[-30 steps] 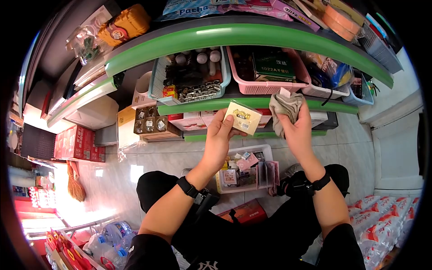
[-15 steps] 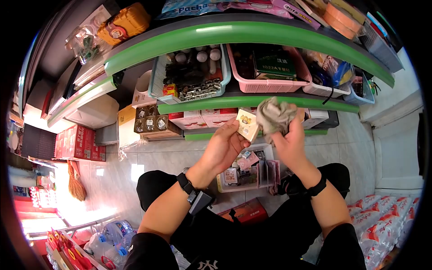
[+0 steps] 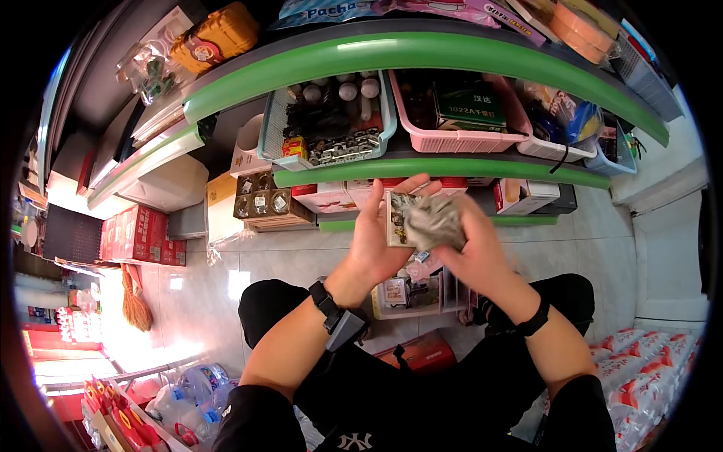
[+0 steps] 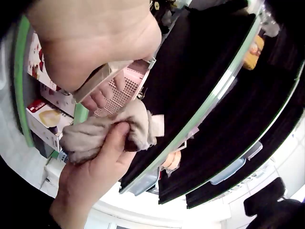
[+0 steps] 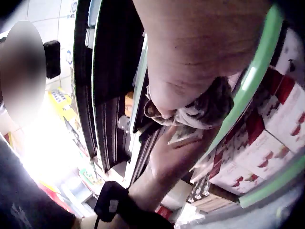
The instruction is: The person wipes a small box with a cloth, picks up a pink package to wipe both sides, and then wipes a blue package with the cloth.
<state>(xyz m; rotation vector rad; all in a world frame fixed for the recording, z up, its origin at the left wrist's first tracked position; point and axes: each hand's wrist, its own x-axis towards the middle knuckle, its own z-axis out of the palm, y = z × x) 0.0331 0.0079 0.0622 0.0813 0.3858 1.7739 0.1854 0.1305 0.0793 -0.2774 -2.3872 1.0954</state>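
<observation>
A small flat square box (image 3: 398,220) with a printed face lies against the palm of my left hand (image 3: 369,242), whose thumb and fingers stand straight. My right hand (image 3: 480,252) grips a crumpled grey-beige cloth (image 3: 435,224), blurred in the head view, that overlaps the box's right side. From the left wrist, the box (image 4: 102,78) shows edge-on with fingertips past it, and the right thumb presses into the folded cloth (image 4: 88,139), a white tag at its end. Part of the box's face (image 5: 187,135) shows beneath the cloth in the right wrist view.
Below the hands a white bin (image 3: 392,310) of small packets stands on the floor between the legs. Ahead are green-edged shelves (image 3: 452,167) with a blue basket (image 3: 271,135) and a pink basket (image 3: 467,142). A red box (image 3: 425,350) lies near the legs.
The cloth came from the right onto the box's face. My left hand went from pinching the box to carrying it on straightened fingers, and the head view shifted slightly.
</observation>
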